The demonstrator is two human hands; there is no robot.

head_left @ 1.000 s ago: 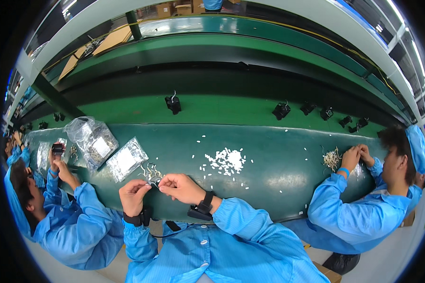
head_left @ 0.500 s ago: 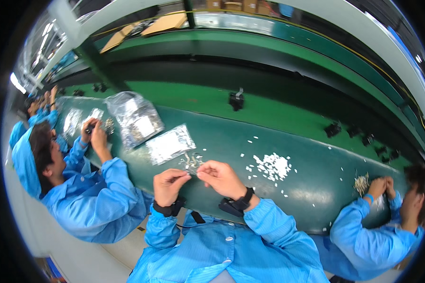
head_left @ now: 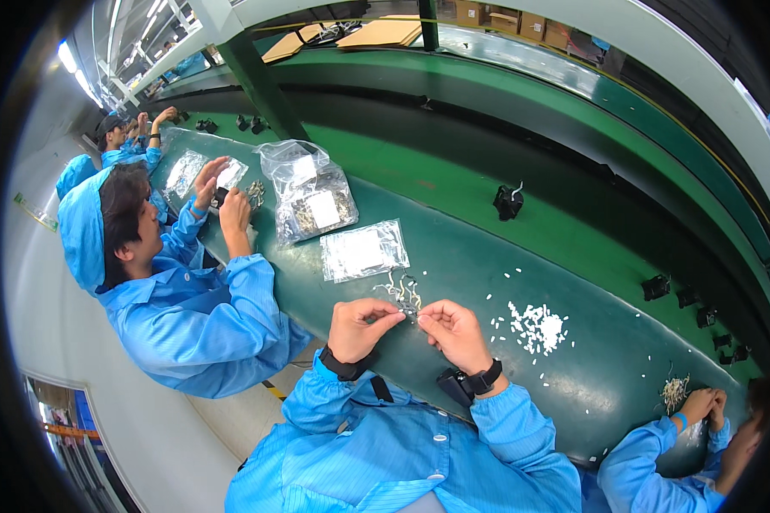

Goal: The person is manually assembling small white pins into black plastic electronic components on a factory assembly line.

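My left hand (head_left: 361, 330) and my right hand (head_left: 455, 333) meet over the green table, each with thumb and forefinger pinched. What sits between the fingertips is too small to make out. Just beyond them lies a loose bunch of short pale and dark wires (head_left: 401, 289), partly hidden by my fingers. Behind that, a flat clear plastic bag (head_left: 364, 250) with whitish contents rests on the table. A pile of small white pieces (head_left: 538, 329) is spread to the right of my right hand.
A bulging clear bag of small parts (head_left: 315, 205) stands farther left. Co-workers in blue sit on both sides, the left one holding a small black part. Beyond the table (head_left: 488, 269) runs a green belt (head_left: 453, 184) carrying black parts (head_left: 508, 202). Another wire bunch (head_left: 674, 392) lies at right.
The view has swung, so the table and its things appear farther right and more tilted. My hands stay pinched together near the wires. The left co-worker's hands have moved apart.
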